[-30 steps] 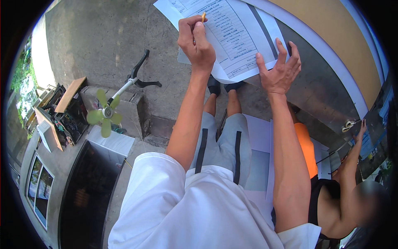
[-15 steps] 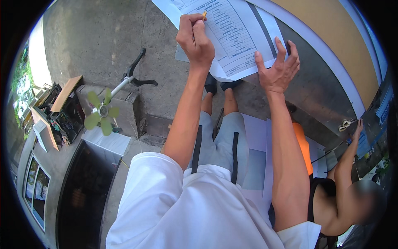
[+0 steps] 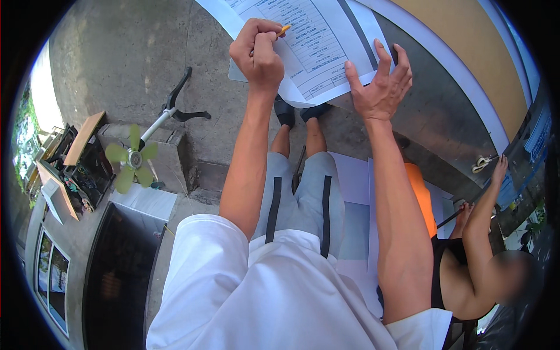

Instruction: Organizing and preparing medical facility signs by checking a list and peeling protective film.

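A yellow pencil (image 3: 284, 30) is pinched in my left hand (image 3: 256, 55), its length mostly hidden by the curled fingers. Its exposed end lies over the left part of a printed table on a large white sheet (image 3: 318, 93). My right hand (image 3: 380, 87) is open at the sheet's lower right, thumb and fingers spread, with the thumb and fingertips over the paper's edge. It holds nothing. Part of the sheet runs out of view at the top.
To the right, a person in black (image 3: 461, 268) reaches toward scissors (image 3: 482, 164). A tan panel with a white rim (image 3: 466, 52) curves along the upper right. A green-bladed fan (image 3: 135, 158) lies left, near stacked boards (image 3: 84, 137) and a dark opening (image 3: 119, 262).
The whole view has shifted slightly. My left hand and pencil have moved down the printed rows, and the pencil lies more level. My right hand stays spread by the sheet's edge.
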The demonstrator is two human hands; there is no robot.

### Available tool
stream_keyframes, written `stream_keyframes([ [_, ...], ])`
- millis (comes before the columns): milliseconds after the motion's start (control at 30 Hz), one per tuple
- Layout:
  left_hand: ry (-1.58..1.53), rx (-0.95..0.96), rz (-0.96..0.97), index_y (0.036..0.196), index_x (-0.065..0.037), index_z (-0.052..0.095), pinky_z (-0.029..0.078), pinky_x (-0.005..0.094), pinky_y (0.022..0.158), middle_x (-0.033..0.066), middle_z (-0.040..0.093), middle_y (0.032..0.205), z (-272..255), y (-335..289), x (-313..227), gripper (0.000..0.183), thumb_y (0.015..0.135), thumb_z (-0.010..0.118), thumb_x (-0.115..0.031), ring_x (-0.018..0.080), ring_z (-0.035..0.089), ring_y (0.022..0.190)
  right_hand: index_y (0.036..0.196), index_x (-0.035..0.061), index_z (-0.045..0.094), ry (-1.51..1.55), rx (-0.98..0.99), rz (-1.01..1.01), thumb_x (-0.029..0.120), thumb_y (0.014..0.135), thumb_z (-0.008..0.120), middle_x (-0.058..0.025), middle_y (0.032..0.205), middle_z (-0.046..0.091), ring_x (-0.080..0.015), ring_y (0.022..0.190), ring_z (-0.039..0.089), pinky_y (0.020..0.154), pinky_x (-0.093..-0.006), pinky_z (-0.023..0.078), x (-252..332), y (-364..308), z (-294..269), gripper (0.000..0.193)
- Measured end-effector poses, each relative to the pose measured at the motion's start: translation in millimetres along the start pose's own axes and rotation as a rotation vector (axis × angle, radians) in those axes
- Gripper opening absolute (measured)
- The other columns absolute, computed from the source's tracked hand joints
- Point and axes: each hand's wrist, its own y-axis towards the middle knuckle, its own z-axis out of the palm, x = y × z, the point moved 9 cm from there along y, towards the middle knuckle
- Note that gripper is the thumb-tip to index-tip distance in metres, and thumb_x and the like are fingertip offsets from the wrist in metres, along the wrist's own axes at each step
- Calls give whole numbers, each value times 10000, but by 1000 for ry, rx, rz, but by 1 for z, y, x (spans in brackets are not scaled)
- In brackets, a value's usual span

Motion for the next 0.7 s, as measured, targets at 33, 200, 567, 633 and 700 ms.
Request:
stream_keyframes([
  [33, -5, 63, -17, 711, 68, 646, 453, 261, 563, 145, 675, 697, 2, 0, 2, 243, 765, 426, -20, 152, 571, 574, 1370, 253, 447, 5, -1, -1, 563, 805, 649, -129, 1376, 345, -325, 1316, 320, 1099, -514, 252, 0, 0, 0, 675],
  [200, -68, 205, -21, 639, 88, 630, 471, 260, 530, 165, 658, 639, 4, 2, 6, 270, 727, 406, -33, 183, 592, 522, 1369, 251, 445, 5, -20, -9, 570, 804, 644, -130, 1373, 348, -328, 1317, 321, 1097, -514, 254, 0, 0, 1, 678],
  [567, -30, 293, 46, 633, 96, 623, 470, 272, 515, 178, 651, 629, 13, -3, -2, 269, 713, 401, -33, 182, 586, 512, 1391, 262, 442, -20, -36, -21, 624, 832, 615, -117, 1364, 350, -317, 1310, 335, 1094, -500, 270, -3, 0, -1, 688],
  [633, -70, 275, 47, 631, 85, 625, 444, 257, 504, 154, 648, 613, 12, -2, 0, 258, 707, 404, -23, 160, 572, 500, 1390, 255, 447, -32, -39, -40, 616, 831, 620, -117, 1365, 354, -316, 1308, 341, 1095, -499, 271, 1, -1, -2, 688],
  [700, -106, 257, 49, 630, 74, 627, 418, 242, 493, 130, 645, 598, 6, -4, -2, 248, 701, 407, -14, 139, 559, 487, 1388, 249, 451, -18, -46, -40, 608, 830, 624, -117, 1366, 358, -317, 1307, 346, 1095, -499, 273, 4, 0, -1, 686],
])
